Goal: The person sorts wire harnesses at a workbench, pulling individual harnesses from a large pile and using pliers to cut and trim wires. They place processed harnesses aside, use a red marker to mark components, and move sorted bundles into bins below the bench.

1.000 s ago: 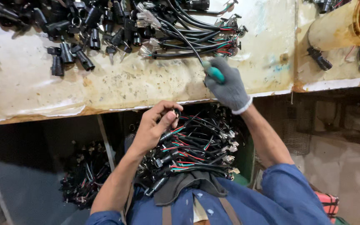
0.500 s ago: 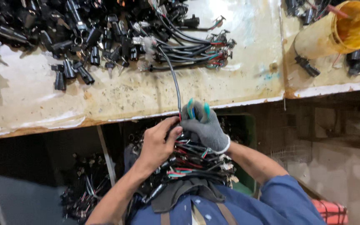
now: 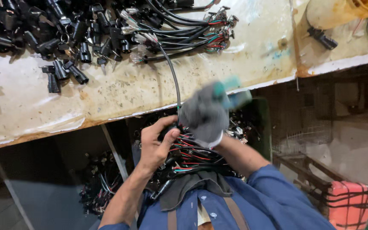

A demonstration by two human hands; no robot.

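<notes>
Bare left hand [image 3: 156, 145] curled; gloved right hand [image 3: 205, 115] blurred

This is a small assembly workshop, a rough one: the workbench [image 3: 120, 91] wears a stained, peeling cream cover, and it's heaped with black switch parts [image 3: 60, 38] and bundled wire harnesses [image 3: 184, 30]. More harnesses [image 3: 192, 153] pile up in the lap of a person in a blue work shirt [image 3: 269, 204], with bare concrete floor [image 3: 354, 145] beneath.
</notes>
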